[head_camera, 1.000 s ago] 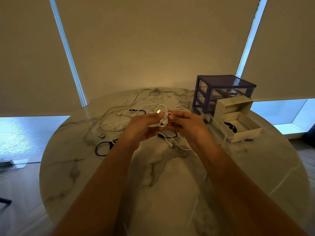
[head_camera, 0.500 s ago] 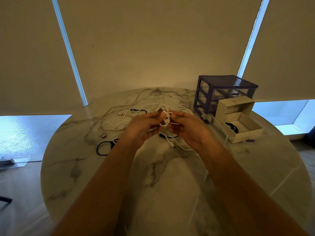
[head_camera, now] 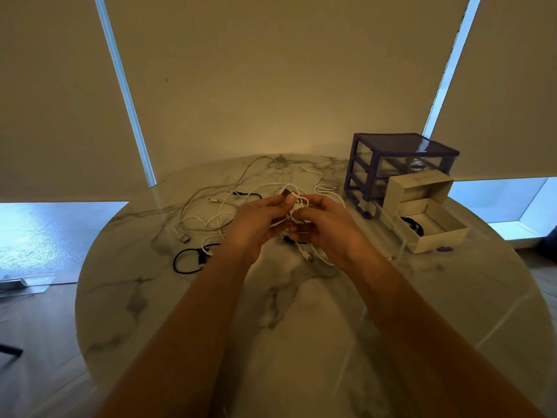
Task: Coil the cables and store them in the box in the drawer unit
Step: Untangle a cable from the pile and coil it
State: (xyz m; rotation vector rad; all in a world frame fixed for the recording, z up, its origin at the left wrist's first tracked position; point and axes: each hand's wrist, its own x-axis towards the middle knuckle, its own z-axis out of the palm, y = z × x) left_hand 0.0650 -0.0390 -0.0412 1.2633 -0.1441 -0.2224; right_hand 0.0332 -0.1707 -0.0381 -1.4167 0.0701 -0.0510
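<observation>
Both hands raised over the marble table, close together. Left hand and right hand each have fingers curled round a small bundle of white cable held between them; a silver USB plug sticks up from the bundle at the left thumb tip. A loose end of the same white cable hangs below the right hand and reaches the tabletop.

Right of the right hand: open white box, a shallow tray. Inside it, against its near-left wall, one dark coiled cable; rest of the tray floor bare. A second white box part stands just behind it, contents not discernible. Behind both, purple drawer unit, three tiers, clear fronts; contents too dim to tell.

Left of and beyond the left hand: tangle of loose white cables spread on the table. Near-left of the left hand: small black cable loop.
</observation>
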